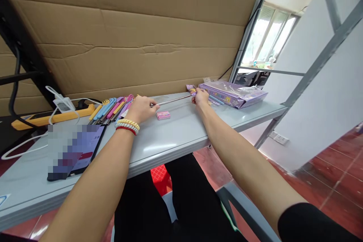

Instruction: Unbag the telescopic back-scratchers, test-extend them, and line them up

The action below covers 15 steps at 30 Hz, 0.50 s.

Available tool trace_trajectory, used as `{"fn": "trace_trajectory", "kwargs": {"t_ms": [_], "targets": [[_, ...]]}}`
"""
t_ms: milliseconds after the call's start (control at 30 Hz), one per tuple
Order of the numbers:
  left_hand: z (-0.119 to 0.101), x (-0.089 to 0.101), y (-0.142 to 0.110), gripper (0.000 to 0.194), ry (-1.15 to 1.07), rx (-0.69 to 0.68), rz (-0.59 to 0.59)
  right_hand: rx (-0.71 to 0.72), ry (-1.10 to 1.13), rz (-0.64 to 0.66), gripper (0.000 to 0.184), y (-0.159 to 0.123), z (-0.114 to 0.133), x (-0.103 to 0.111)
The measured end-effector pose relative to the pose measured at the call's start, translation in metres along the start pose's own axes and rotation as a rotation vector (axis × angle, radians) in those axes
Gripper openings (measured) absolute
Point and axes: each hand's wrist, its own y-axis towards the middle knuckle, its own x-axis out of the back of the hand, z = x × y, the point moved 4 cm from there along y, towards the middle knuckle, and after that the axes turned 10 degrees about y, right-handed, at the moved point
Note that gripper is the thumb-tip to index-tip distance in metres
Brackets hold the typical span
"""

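A thin, shiny metal rod [174,100] stretches between my two hands above the desk. My left hand [141,106] is closed around its left end, and beaded and red bands circle that wrist. At the right end, my right hand [200,96] is closed with the fingertips pinched. A small purple-and-yellow piece [191,89] shows beside those fingertips; whether it is joined to the rod I cannot tell. Below the rod lies a small pink printed packet [163,115]. Left of my left hand is a row of slim sticks [110,109] with yellow, blue, pink and purple handles.
A purple printed box [235,94] with clear plastic on it stands at the right, several pastel sticks [215,100] beside it. At the left are a tablet [82,155], a yellow power strip [68,114] and white cables. Cardboard [147,38] walls the desk's back.
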Motion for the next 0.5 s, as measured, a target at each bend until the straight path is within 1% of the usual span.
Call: {"fn": "trace_trajectory", "kwargs": {"t_ms": [167, 300, 400, 467, 500], "targets": [[0.006, 0.000, 0.000, 0.025, -0.003, 0.051, 0.007, 0.021, -0.017, -0.001, 0.011, -0.007, 0.002, -0.003], [0.013, 0.001, -0.002, 0.023, -0.019, 0.077, 0.007, 0.052, -0.053, 0.013, 0.013, -0.011, 0.007, -0.014], [0.022, 0.005, -0.004, 0.021, -0.054, 0.114, -0.024, 0.097, -0.117, 0.037, 0.015, -0.009, 0.012, -0.023], [0.028, 0.006, -0.006, 0.020, -0.069, 0.130, -0.041, 0.129, -0.200, 0.065, 0.013, -0.005, 0.012, -0.028], [0.030, 0.006, -0.006, 0.019, -0.085, 0.140, -0.042, 0.149, -0.238, 0.105, 0.011, -0.003, 0.012, -0.032]]}}
